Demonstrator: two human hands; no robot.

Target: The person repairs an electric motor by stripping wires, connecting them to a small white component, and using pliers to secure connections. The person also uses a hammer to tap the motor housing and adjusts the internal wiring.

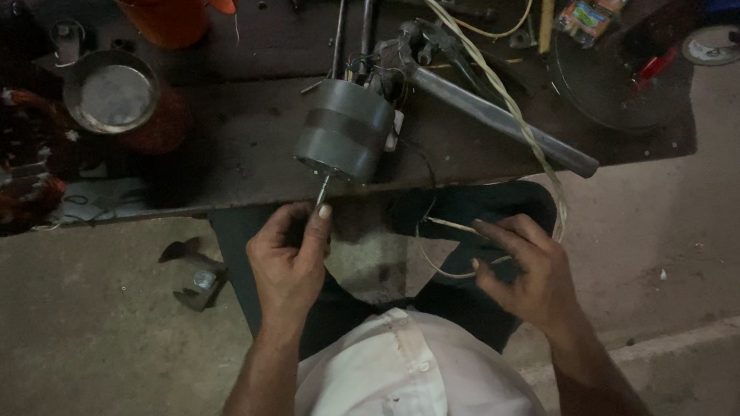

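At the workbench's (209, 172) near edge lies a grey electric motor (345, 131) on its side, shaft (323, 188) pointing toward the person, and the left hand (288, 257) pinches that shaft between thumb and fingertips, probably to turn it. To the right, the right hand (529, 270) (fingers loosely curled) grips a pale wire (455, 225) that loops back up onto the bench, held clear of the motor.

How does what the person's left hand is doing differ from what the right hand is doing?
The left hand pinches the thin metal shaft that sticks out of the grey motor, while the right hand holds a pale wire. The left hand is at the edge of the workbench; the right hand is lower, over the lap and clear of the workbench. The left hand's fingers are curled; the right hand's are more spread. Both are bare.
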